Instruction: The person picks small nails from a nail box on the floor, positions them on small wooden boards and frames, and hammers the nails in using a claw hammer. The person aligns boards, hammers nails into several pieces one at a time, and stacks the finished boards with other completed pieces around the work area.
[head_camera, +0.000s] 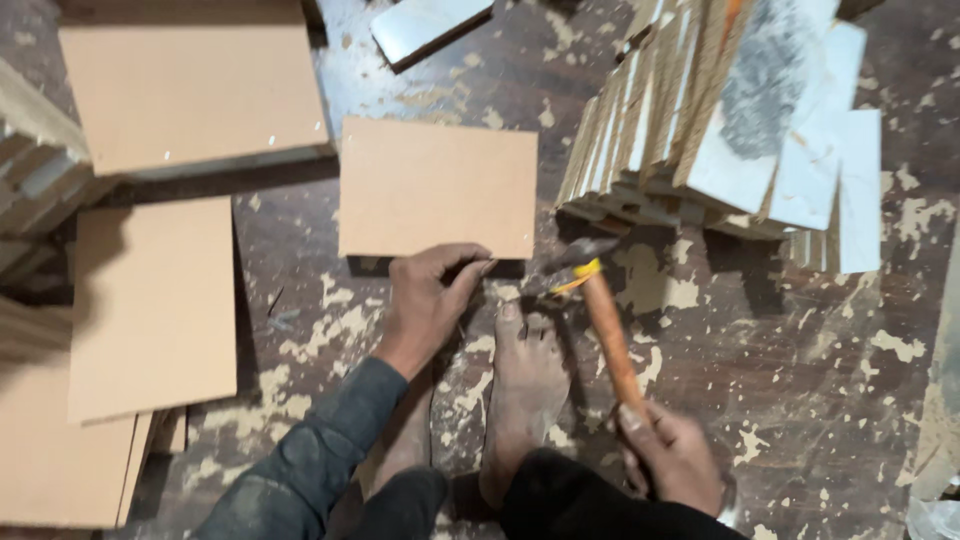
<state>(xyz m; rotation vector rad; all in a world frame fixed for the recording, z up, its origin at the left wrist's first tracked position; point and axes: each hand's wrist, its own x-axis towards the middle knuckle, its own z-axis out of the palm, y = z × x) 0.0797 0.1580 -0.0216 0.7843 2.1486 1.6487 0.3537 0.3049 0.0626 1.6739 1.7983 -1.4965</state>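
Item: tan rectangular board, flat on the paint-flecked floor, just ahead of a bare foot. Likely stiff, light, thin; near corners probably bruise easily; best taken by the near long edge. Left hand: fingers curled, pinching that near edge. Right hand: fist wrapped round the wooden handle of a hammer, head near the board's right corner. Similar boards lie left; stacked panels upper right

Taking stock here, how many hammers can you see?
1: the hammer, orange-handled, held in the right hand, head near the brown board the left hand touches. Others may be hidden.
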